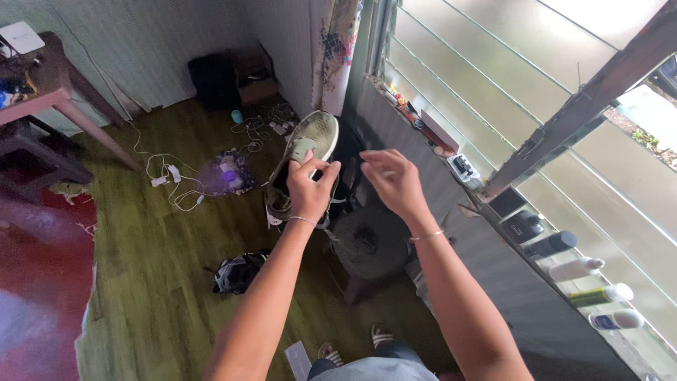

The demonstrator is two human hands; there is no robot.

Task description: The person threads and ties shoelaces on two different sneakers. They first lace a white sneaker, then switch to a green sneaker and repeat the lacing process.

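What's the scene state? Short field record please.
left hand: grips shoe, sole toward the camera
right hand: raised beside the shoe, fingers curled, not touching it
stool: dark, round, below the hands
floor: green planks, white cable, dark helmet
sill: bottles in a row

Daylight floods the window [536, 77] (hands slightly blurred).

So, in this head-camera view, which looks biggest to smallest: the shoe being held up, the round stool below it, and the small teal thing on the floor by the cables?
1. Round stool, with the widest outline.
2. Shoe in the left hand; it is held closer to the camera, so its rank against the stool is unsure.
3. Small teal thing, clearly smallest, though farthest away.
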